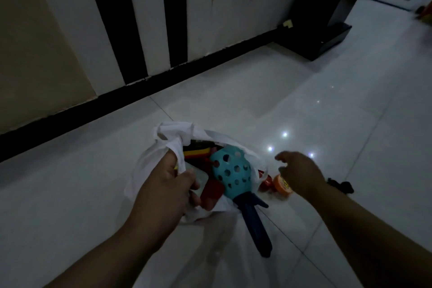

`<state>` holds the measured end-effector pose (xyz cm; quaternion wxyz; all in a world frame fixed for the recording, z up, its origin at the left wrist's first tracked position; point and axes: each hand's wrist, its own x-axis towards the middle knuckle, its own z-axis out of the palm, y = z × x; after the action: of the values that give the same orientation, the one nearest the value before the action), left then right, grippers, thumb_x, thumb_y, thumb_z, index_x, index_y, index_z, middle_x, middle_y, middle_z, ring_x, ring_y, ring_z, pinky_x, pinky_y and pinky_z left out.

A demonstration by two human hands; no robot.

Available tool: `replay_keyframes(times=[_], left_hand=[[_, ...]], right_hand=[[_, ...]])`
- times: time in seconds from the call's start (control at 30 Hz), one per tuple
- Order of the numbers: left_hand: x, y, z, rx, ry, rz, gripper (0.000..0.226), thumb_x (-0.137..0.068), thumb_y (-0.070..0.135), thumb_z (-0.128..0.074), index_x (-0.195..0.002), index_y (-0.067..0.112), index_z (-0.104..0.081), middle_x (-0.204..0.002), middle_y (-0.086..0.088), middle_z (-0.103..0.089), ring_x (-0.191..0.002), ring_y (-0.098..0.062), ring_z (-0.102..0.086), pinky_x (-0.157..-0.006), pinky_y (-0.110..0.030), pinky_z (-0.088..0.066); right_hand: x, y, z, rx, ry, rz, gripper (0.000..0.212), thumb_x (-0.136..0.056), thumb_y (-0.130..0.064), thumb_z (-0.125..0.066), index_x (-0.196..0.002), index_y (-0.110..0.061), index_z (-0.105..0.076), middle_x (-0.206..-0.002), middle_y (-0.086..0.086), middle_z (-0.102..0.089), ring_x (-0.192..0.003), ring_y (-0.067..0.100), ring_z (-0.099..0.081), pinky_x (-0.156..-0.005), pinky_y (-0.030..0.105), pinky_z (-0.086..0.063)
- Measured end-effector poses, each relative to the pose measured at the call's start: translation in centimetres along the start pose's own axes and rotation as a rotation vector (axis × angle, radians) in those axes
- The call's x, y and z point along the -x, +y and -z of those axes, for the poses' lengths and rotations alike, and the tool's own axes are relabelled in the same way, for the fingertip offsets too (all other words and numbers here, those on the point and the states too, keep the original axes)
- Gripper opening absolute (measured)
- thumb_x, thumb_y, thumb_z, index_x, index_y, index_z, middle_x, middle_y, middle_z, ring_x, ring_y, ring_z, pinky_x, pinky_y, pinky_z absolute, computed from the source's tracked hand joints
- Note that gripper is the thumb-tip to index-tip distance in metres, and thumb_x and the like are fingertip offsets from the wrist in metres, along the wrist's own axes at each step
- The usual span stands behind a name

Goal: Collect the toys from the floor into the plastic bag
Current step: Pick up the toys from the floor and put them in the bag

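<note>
A white plastic bag (pixel 149 154) sits open on the tiled floor, holding several toys. My left hand (pixel 163 184) grips its near rim. A teal perforated scoop toy (pixel 230 170) with a dark blue handle (pixel 254 222) lies half in the bag, its handle sticking out toward me. A red and yellow toy (pixel 198 152) shows deeper inside. My right hand (pixel 299 173) hovers with fingers spread just right of the bag, holding nothing. Below it on the floor lie an orange round toy (pixel 284 186) and a red toy (pixel 265 183).
A small black object (pixel 340 186) lies on the floor right of my right wrist. A black-and-white striped wall with a black skirting (pixel 140 98) runs behind the bag. A dark stand base (pixel 320 40) sits at the back right.
</note>
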<state>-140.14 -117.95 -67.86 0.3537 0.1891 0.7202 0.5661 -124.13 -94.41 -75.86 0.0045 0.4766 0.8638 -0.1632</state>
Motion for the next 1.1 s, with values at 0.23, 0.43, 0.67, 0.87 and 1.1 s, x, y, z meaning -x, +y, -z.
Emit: replay_keyframes(times=[0.23, 0.43, 0.67, 0.87, 1.1], left_hand=[[-0.3, -0.2, 0.3, -0.074, 0.076, -0.025, 0.034, -0.09, 0.013, -0.05, -0.097, 0.043, -0.063, -0.062, 0.006, -0.065, -0.046, -0.011, -0.056, -0.054, -0.034, -0.045], [-0.1, -0.2, -0.2, -0.069, 0.047, -0.046, 0.054, -0.094, 0.01, -0.046, -0.078, 0.059, -0.063, -0.055, 0.005, -0.06, -0.04, -0.01, -0.052, -0.045, -0.027, -0.041], [-0.6, 0.0, -0.9, 0.043, 0.045, -0.033, 0.053, -0.094, 0.004, -0.044, -0.086, 0.053, -0.063, -0.051, 0.004, -0.056, -0.036, -0.009, -0.047, -0.034, -0.021, -0.038], [0.0, 0.4, -1.3, 0.048, 0.008, -0.033, 0.068, -0.094, 0.002, -0.041, -0.066, 0.058, -0.065, -0.045, 0.007, -0.053, -0.033, -0.007, -0.045, -0.032, -0.018, -0.037], [0.1, 0.5, -1.3, 0.061, 0.046, -0.016, 0.061, -0.095, 0.004, -0.041, -0.071, 0.056, -0.064, -0.045, 0.004, -0.053, -0.033, -0.009, -0.046, -0.031, -0.02, -0.037]], right_hand=[[-4.0, 5.7, -8.8, 0.214, -0.401, -0.121, 0.095, -0.076, -0.047, -0.069, -0.15, -0.029, -0.013, -0.158, 0.013, -0.012, -0.143, 0.038, -0.016, -0.115, 0.054, -0.023], [-2.3, 7.2, -13.0, -0.001, -0.28, -0.258, 0.05, -0.087, -0.039, -0.055, -0.134, -0.029, -0.042, -0.142, 0.014, -0.029, -0.112, 0.035, -0.04, -0.094, 0.041, -0.043], [3.9, 10.0, -14.2, 0.045, -0.222, -0.328, 0.048, -0.09, -0.044, -0.052, -0.135, -0.036, -0.038, -0.147, 0.011, -0.022, -0.125, 0.039, -0.028, -0.098, 0.046, -0.043], [2.9, 8.6, -12.5, -0.306, 0.058, -0.33, 0.107, -0.065, -0.04, -0.083, -0.149, -0.02, -0.019, -0.138, 0.018, -0.04, -0.126, 0.034, -0.04, -0.103, 0.044, -0.04], [-2.5, 3.4, -12.6, -0.175, -0.12, -0.206, 0.106, -0.067, -0.045, -0.079, -0.148, -0.019, -0.015, -0.143, 0.011, -0.037, -0.128, 0.032, -0.034, -0.102, 0.043, -0.037]])
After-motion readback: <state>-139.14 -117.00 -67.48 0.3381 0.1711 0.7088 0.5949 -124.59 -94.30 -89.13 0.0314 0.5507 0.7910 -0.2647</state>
